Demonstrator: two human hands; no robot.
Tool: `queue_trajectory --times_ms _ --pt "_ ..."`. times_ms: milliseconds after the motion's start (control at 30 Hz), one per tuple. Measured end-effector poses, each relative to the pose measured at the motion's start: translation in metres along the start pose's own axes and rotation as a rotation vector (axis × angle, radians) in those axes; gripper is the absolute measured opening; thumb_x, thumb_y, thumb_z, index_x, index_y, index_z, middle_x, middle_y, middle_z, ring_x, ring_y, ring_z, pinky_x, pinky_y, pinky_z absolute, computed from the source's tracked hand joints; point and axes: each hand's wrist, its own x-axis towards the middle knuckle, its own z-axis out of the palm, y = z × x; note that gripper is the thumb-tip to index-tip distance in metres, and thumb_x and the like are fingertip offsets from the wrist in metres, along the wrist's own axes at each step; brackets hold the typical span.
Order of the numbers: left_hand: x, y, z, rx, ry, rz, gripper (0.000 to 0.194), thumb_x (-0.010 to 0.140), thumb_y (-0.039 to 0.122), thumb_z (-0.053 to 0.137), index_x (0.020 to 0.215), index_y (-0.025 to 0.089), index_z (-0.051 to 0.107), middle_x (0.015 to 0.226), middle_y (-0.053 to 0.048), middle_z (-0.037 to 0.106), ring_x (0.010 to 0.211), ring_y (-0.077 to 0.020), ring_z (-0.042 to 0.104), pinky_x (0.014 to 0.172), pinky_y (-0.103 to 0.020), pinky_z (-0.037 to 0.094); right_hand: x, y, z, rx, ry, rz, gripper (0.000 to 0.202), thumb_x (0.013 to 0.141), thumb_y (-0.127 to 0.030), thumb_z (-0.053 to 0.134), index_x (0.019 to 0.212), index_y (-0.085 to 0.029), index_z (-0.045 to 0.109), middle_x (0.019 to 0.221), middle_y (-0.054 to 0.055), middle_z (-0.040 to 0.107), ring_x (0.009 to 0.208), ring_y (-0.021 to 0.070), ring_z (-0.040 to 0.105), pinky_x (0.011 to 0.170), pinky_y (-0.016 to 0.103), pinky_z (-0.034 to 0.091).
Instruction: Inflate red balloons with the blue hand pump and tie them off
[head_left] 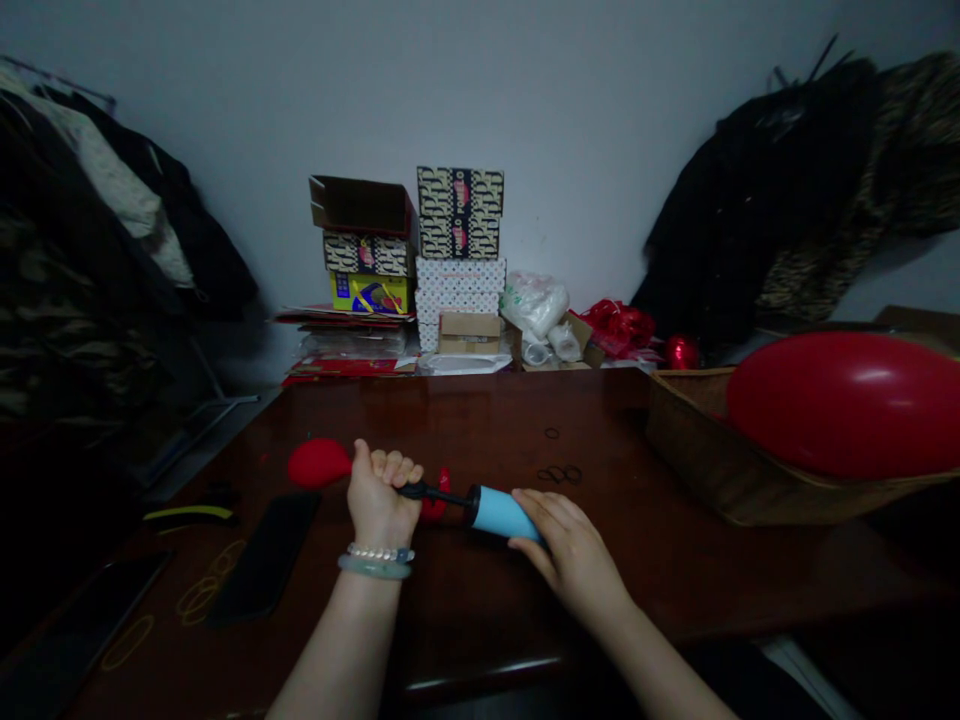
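A hand balloon pump with a light blue barrel point(504, 512) and a black rod point(448, 496) lies across the space between my hands, above the table. My left hand point(384, 495) is closed round the pump's black left end. From its far side sticks out a small, partly filled red balloon point(319, 463); its neck is hidden in my fist. My right hand point(566, 545) grips the right part of the blue barrel, fingers over the top and thumb below. Behind the rod, small red pieces point(435, 500) lie on the table, partly covered.
On the brown table point(600, 590) lie a dark phone point(266, 555), yellowish rubber bands point(199, 598) and black bands point(561, 474). At right, a wicker basket point(694, 460) holds a large red balloon point(847, 405). Stacked boxes point(460, 213) stand at the back; clothes point(765, 190) hang at both sides.
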Motion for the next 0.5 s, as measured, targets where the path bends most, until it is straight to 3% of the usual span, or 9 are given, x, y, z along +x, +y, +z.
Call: queue_trajectory --times_ms 233,500 --pt "0.005 0.025 -0.001 -0.036 -0.004 0.018 0.051 0.089 0.039 0.048 0.051 0.019 0.021 0.039 0.007 0.023 0.033 -0.006 0.023 0.037 -0.021 0.023 0.001 0.003 -0.007 -0.024 0.02 -0.004 0.046 0.087 -0.033 0.058 0.131 -0.022 0.048 0.123 0.01 0.06 0.111 0.0237 0.056 0.096 0.043 0.047" --pt "-0.005 -0.011 0.0 -0.038 -0.049 -0.059 0.053 0.084 0.042 0.056 0.052 0.018 0.021 0.04 0.008 0.022 0.034 -0.0052 0.023 0.038 -0.021 0.023 -0.002 -0.006 -0.001 -0.039 0.022 0.0 0.044 0.088 -0.032 0.056 0.13 -0.019 0.049 0.121 0.011 0.06 0.108 0.0251 0.056 0.095 0.044 0.047"
